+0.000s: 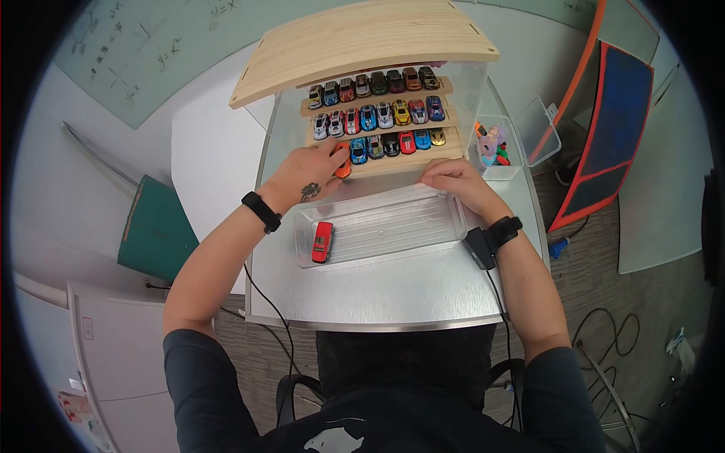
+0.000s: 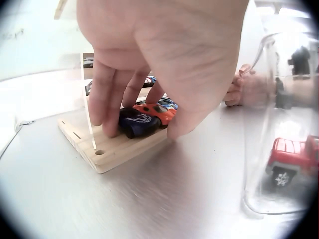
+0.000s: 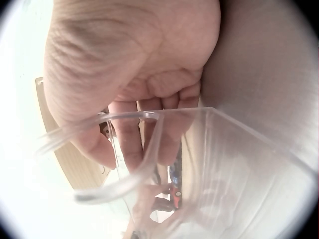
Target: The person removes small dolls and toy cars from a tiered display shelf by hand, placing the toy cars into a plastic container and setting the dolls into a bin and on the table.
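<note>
My left hand pinches an orange toy car at the left end of the lowest shelf. Under those fingers, the left wrist view shows dark blue bodywork with white markings right against the orange. My right hand is by the shelf's front right corner, its fingers loosely bent beside the clear tray. A red toy car lies in the left part of that tray. Several toy cars in rows, among them a blue car, stand on the wooden shelves of the display case.
A wooden lid tops the clear-walled case. To its right stands a clear box of small colourful things, its lid open. Cables hang over the front edge of the metal table.
</note>
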A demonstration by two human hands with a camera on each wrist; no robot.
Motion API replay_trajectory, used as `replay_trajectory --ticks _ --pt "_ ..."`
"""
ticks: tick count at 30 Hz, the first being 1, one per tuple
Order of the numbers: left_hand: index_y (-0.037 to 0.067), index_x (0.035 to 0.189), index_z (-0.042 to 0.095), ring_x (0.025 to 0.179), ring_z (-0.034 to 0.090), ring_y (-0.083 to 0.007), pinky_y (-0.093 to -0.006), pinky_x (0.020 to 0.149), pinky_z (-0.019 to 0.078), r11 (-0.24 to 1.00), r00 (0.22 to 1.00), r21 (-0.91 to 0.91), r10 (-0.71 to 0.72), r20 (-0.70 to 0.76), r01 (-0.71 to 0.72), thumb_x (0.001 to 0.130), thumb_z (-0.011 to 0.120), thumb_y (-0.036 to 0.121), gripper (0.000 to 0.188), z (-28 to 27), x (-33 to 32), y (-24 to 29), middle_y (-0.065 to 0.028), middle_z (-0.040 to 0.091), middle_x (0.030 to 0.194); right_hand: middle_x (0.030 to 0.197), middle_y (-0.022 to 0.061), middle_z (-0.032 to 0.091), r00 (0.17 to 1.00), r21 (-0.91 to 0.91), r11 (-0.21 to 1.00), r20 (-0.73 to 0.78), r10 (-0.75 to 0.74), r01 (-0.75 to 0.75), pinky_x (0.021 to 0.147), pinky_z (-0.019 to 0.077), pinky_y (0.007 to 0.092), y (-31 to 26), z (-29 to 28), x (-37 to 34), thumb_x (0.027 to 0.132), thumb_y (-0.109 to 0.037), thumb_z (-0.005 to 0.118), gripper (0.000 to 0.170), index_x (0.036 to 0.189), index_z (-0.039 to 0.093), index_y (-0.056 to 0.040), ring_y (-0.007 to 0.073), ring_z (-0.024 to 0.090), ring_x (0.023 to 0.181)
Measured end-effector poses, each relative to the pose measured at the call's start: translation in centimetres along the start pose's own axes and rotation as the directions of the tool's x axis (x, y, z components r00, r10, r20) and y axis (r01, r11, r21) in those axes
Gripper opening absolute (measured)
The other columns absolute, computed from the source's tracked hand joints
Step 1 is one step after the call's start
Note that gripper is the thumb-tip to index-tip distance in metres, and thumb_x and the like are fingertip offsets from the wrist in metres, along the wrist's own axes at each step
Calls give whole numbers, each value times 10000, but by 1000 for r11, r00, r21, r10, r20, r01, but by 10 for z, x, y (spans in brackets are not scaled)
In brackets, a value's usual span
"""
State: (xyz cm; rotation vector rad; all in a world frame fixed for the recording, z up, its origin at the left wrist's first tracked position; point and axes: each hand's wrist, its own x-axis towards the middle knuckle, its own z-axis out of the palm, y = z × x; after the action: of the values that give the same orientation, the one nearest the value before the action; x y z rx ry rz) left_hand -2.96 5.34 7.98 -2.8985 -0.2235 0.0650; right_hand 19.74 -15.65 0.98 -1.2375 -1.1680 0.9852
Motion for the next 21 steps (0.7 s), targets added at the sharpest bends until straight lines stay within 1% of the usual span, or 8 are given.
replay_trajectory --ticks 4,6,8,10,13,15,18,21 --pt "47 1204 504 765 641 -290 -381 691 543 999 999 28 21 -39 -20 786 693 203 485 0 -1 2 -127 534 1077 896 13 678 1000 6 1000 -6 16 -16 751 445 229 0 1 -1 870 -122 648 150 906 715 7 97 595 829" --pt "72 1150 516 733 637 -291 -383 668 543 999 995 23 44 -84 -42 774 688 196 432 3 -1 2 -122 540 1033 896 12 679 1000 0 1000 -2 10 -10 751 446 230 0 1 -1 871 -124 648 151 906 715 7 96 595 830" --pt "82 1116 518 721 635 -289 -383 657 543 996 995 35 81 -62 -79 763 685 185 404 7 0 -1 -118 544 1021 896 10 679 1000 -7 1000 -1 4 -4 752 446 231 -2 1 -1 872 -126 648 152 907 714 7 95 595 831" --pt "91 1082 519 708 632 -287 -384 646 543 992 992 44 117 -38 -115 751 682 174 377 10 -1 -3 -115 548 1008 876 36 633 1000 -5 1000 2 26 -26 792 428 239 -4 3 -2 878 -103 603 174 898 694 44 118 572 847" --pt "103 1047 509 694 629 -282 -384 633 544 988 989 83 136 -64 -131 739 666 153 349 11 -2 -2 -103 560 971 876 35 632 1000 -2 1000 -1 30 -30 794 429 239 -5 4 -2 882 -104 600 175 904 694 42 116 572 847" --pt "107 1071 509 684 629 -275 -371 608 540 968 979 181 190 -71 -175 763 640 134 335 15 -2 -4 -91 566 949 876 33 634 999 4 999 -4 34 -34 796 429 238 -5 4 -3 884 -105 600 175 907 695 40 114 572 849" --pt "115 1103 505 679 630 -267 -347 583 535 952 985 280 154 -78 -127 780 619 112 342 19 -7 -8 -75 568 940 897 23 663 1000 0 1000 -3 29 -29 785 443 234 -1 2 -1 883 -122 623 163 914 706 15 102 588 851" --pt "94 1084 509 660 644 -276 -363 593 547 968 980 217 152 -125 -123 813 574 57 281 17 -13 -9 -105 583 948 921 14 690 1000 -3 1000 -5 29 -29 775 459 230 0 1 -1 882 -141 646 152 921 715 -11 91 607 858"
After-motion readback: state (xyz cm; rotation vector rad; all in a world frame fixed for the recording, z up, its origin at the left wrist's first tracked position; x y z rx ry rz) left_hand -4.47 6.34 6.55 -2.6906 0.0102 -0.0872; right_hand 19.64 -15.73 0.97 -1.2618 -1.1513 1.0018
